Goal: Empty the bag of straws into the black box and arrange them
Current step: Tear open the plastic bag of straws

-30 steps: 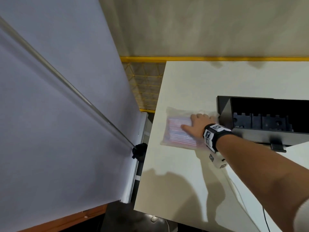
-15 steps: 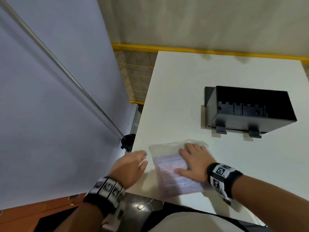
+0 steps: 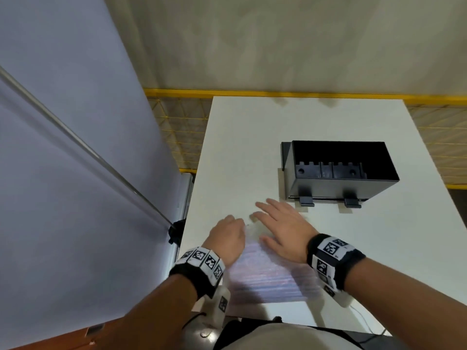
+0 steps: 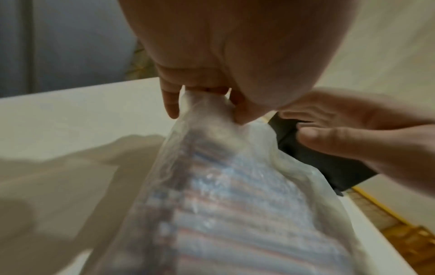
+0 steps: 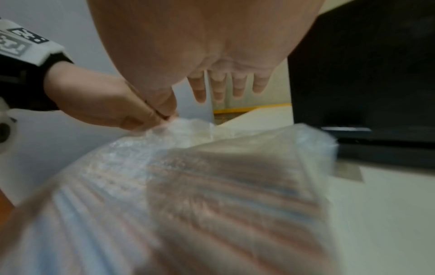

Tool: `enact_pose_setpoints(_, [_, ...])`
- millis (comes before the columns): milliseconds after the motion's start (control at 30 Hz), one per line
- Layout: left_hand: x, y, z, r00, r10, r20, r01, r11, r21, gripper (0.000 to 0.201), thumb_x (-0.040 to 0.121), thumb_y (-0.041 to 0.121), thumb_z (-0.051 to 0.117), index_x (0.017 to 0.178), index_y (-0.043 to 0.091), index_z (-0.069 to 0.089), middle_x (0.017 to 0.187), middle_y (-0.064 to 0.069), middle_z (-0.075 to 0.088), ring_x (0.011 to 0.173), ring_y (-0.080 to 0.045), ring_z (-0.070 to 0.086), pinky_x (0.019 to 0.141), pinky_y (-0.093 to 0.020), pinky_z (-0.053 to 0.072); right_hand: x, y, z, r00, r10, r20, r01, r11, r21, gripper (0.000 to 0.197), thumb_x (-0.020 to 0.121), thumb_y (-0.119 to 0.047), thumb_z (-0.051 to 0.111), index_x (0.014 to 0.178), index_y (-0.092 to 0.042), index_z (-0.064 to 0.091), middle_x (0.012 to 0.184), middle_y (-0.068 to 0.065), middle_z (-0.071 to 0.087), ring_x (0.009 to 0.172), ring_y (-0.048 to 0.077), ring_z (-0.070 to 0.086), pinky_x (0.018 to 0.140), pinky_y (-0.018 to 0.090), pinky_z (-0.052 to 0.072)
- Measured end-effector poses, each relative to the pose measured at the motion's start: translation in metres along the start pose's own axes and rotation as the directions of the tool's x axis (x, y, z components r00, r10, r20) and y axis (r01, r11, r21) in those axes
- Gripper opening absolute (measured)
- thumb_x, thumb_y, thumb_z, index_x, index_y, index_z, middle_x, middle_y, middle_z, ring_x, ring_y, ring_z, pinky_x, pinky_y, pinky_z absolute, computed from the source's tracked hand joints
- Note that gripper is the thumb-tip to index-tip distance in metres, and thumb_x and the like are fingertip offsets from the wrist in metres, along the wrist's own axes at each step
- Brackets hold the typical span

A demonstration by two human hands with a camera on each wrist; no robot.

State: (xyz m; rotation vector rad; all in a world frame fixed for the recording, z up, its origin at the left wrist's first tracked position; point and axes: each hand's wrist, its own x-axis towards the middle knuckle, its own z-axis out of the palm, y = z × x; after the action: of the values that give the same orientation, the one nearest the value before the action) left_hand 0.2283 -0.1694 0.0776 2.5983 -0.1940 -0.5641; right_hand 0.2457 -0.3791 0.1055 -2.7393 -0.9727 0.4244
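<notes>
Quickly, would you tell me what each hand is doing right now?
Left hand: pinching the top edge of the bag of straws.
Right hand: open, fingers straight, over the bag.

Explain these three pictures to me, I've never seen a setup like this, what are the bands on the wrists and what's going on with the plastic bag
No machine here: a person works bare-handed, wearing one camera on the head and one on each wrist. The black bands with checkered squares hold the wrist cameras.

The wide picture comes from the head, looking down at a white table. The two close, blurry ones look along each hand towards its fingers.

On the table stands an open black box, with no straws showing inside. Nearer the person lies a clear bag of straws, pink and blue.

The left hand pinches the bag's bunched top end, plainest in the left wrist picture. The right hand has its fingers straight over the bag beside it, gripping nothing.
</notes>
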Motion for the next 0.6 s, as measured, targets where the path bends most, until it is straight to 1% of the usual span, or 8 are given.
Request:
enact_pose_setpoints(33, [-0.004, 0.006, -0.009, 0.995, 0.089, -0.034, -0.090, 0.995, -0.039, 0.018, 0.105, 0.015, 0.041, 0.096, 0.010, 0.055, 0.097, -0.009, 0.054, 0.094, -0.032, 0.055, 0.090, -0.046, 0.046, 0.003, -0.004, -0.004, 0.999, -0.035, -0.005, 0.035, 0.999, 0.023, 0.042, 0.097, -0.034, 0.041, 0.137, -0.022, 0.047, 0.146, 0.004, 0.049, 0.137, 0.024, 0.039, 0.120, 0.048, 0.025])
enact_pose_setpoints(67, [-0.009, 0.011, -0.018, 0.984, 0.165, -0.060, -0.168, 0.984, -0.052, 0.016, 0.104, 0.013, 0.041, 0.091, 0.015, 0.049, 0.091, -0.005, 0.051, 0.088, -0.029, 0.052, 0.085, -0.044, 0.045, 0.005, -0.009, -0.011, 0.999, -0.053, -0.007, 0.053, 0.997, 0.052, 0.028, 0.095, -0.023, 0.041, 0.121, -0.021, 0.052, 0.125, 0.004, 0.060, 0.119, 0.024, 0.051, 0.112, 0.047, 0.034])
enact_pose_setpoints(133, [-0.019, 0.017, -0.034, 0.959, 0.264, -0.102, -0.266, 0.964, 0.002, 0.014, 0.103, 0.017, 0.038, 0.090, 0.019, 0.043, 0.085, 0.000, 0.050, 0.080, -0.026, 0.050, 0.079, -0.042, 0.043, 0.005, -0.016, -0.024, 0.998, -0.054, 0.027, 0.051, 0.993, 0.106, 0.009, 0.092, -0.015, 0.039, 0.094, -0.023, 0.041, 0.090, 0.003, 0.057, 0.082, 0.024, 0.050, 0.083, 0.039, 0.041])
enact_pose_setpoints(167, [-0.024, 0.019, -0.040, 0.949, 0.288, -0.126, -0.281, 0.957, 0.073, 0.013, 0.102, 0.021, 0.036, 0.093, 0.020, 0.045, 0.084, 0.002, 0.052, 0.079, -0.025, 0.051, 0.077, -0.042, 0.042, 0.004, -0.018, -0.029, 0.998, -0.054, 0.043, 0.049, 0.991, 0.124, 0.008, 0.095, -0.018, 0.037, 0.091, -0.025, 0.035, 0.086, 0.003, 0.052, 0.077, 0.024, 0.047, 0.075, 0.038, 0.039])
enact_pose_setpoints(267, [-0.032, 0.023, -0.045, 0.909, 0.362, -0.209, -0.282, 0.900, 0.334, 0.023, 0.098, 0.029, 0.033, 0.105, 0.021, 0.054, 0.087, 0.006, 0.059, 0.080, -0.020, 0.052, 0.079, -0.038, 0.042, -0.002, -0.022, -0.036, 0.996, -0.084, 0.034, 0.081, 0.993, 0.091, 0.023, 0.104, -0.040, 0.025, 0.098, -0.023, 0.039, 0.092, 0.004, 0.054, 0.080, 0.025, 0.051, 0.074, 0.038, 0.042])
enact_pose_setpoints(367, [-0.034, 0.024, -0.040, 0.852, 0.461, -0.246, -0.326, 0.837, 0.440, 0.017, 0.092, 0.022, 0.038, 0.091, 0.019, 0.054, 0.076, 0.004, 0.057, 0.069, -0.022, 0.052, 0.068, -0.037, 0.042, -0.004, -0.028, -0.036, 0.994, -0.095, 0.055, 0.091, 0.993, 0.069, 0.026, 0.105, -0.037, 0.029, 0.106, -0.017, 0.045, 0.097, 0.006, 0.055, 0.082, 0.026, 0.051, 0.076, 0.039, 0.042])
enact_pose_setpoints(467, [-0.034, 0.010, -0.046, 0.851, 0.470, -0.235, -0.311, 0.812, 0.494, 0.018, 0.098, 0.027, 0.037, 0.083, 0.022, 0.046, 0.066, 0.003, 0.054, 0.057, -0.025, 0.051, 0.061, -0.038, 0.042, -0.008, -0.023, -0.043, 0.992, -0.063, 0.111, 0.062, 0.998, 0.015, 0.015, 0.104, -0.029, 0.034, 0.104, -0.017, 0.042, 0.099, 0.009, 0.053, 0.083, 0.027, 0.049, 0.074, 0.037, 0.038])
enact_pose_setpoints(600, [-0.044, 0.003, -0.054, 0.858, 0.447, -0.254, -0.274, 0.816, 0.508, 0.041, 0.105, 0.043, 0.030, 0.074, 0.025, 0.048, 0.065, 0.005, 0.054, 0.061, -0.021, 0.044, 0.071, -0.039, 0.041, -0.018, -0.012, -0.056, 0.985, 0.009, 0.174, 0.009, 0.995, -0.099, 0.028, 0.107, -0.040, 0.026, 0.107, -0.017, 0.042, 0.104, 0.010, 0.059, 0.084, 0.030, 0.052, 0.071, 0.037, 0.037])
